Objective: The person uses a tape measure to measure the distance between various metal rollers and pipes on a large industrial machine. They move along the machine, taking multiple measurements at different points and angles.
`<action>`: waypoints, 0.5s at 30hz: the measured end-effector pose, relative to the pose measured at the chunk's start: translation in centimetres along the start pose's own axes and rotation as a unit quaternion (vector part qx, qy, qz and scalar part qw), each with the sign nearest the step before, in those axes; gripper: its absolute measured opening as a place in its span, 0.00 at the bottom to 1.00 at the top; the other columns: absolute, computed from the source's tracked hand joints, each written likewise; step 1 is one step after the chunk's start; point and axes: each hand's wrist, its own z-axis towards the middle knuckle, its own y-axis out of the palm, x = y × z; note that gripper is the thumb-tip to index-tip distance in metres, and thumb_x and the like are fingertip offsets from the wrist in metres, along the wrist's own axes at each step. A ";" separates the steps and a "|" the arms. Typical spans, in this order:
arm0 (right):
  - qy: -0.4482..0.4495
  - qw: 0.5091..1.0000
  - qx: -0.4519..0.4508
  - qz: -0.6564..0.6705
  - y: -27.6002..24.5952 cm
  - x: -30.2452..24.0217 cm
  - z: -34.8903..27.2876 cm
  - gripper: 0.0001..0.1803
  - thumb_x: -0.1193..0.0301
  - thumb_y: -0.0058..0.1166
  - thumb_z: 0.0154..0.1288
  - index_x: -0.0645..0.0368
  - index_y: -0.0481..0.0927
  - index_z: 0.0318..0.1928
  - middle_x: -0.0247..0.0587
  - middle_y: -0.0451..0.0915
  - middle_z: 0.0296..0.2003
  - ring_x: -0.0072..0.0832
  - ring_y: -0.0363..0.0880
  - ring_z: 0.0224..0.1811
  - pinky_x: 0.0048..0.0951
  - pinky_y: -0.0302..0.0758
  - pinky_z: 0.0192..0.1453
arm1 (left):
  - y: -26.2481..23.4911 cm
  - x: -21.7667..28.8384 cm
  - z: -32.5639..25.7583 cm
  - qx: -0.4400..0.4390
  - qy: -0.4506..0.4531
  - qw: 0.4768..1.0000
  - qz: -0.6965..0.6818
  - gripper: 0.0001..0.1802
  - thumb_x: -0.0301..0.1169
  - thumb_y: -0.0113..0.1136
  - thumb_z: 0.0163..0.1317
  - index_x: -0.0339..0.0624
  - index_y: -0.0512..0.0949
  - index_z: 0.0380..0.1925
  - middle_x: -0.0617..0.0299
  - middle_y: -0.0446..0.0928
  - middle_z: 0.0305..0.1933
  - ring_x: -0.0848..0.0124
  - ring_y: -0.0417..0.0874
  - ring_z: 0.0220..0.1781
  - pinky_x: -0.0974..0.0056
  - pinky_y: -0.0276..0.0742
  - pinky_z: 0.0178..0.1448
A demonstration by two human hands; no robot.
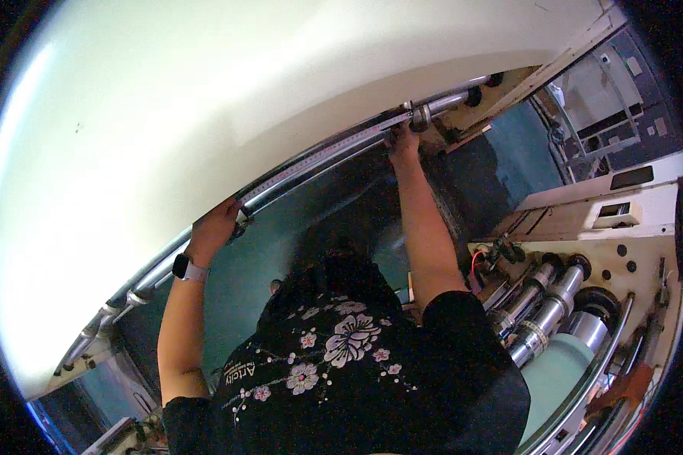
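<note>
Steel rail (319,155) gripped by both raised hands; left hand (214,227) (watch-side) fingers curled; right hand (404,140) likewise.

A small dark rectangular screen (631,177) sits on the cream machine housing (584,199).

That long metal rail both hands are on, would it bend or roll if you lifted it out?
The long metal rail looks stiff: it runs unsagging between the left hand and the right hand. Being round and shiny, it would probably roll and feel slippery. Its length suggests it is heavy and awkward.
</note>
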 end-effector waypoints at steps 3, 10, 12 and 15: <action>-0.014 0.998 0.036 0.044 0.5 0.6 0.6 0.20 0.53 0.49 0.58 0.58 0.70 0.26 0.33 0.68 0.19 0.24 0.65 0.17 0.25 0.60 0.15 | 1.1 -0.4 0.3 0.014 0.006 1.000 -0.017 0.13 0.37 0.48 0.57 0.43 0.74 0.38 0.52 0.76 0.36 0.55 0.76 0.38 0.58 0.71 0.43; -0.325 0.929 0.044 -0.169 -1.8 2.1 5.0 0.20 0.53 0.50 0.57 0.59 0.72 0.33 0.35 0.73 0.24 0.29 0.71 0.23 0.29 0.65 0.18 | 1.3 2.0 2.3 0.034 0.051 0.998 0.010 0.13 0.36 0.50 0.56 0.43 0.75 0.38 0.52 0.76 0.35 0.54 0.76 0.38 0.56 0.71 0.44; -0.144 0.986 0.030 0.080 -1.6 1.1 5.6 0.20 0.52 0.51 0.56 0.58 0.72 0.36 0.35 0.74 0.27 0.30 0.72 0.25 0.30 0.66 0.19 | 1.7 2.6 2.7 0.030 0.037 0.999 0.014 0.13 0.36 0.50 0.55 0.43 0.75 0.37 0.53 0.76 0.35 0.53 0.76 0.38 0.56 0.72 0.44; -0.120 0.989 -0.036 0.080 -2.9 -1.9 6.4 0.22 0.51 0.53 0.54 0.56 0.71 0.38 0.37 0.74 0.31 0.30 0.72 0.27 0.29 0.67 0.21 | 2.2 3.7 4.3 0.062 0.084 0.993 0.057 0.13 0.37 0.50 0.55 0.43 0.75 0.36 0.53 0.76 0.33 0.54 0.77 0.36 0.56 0.72 0.43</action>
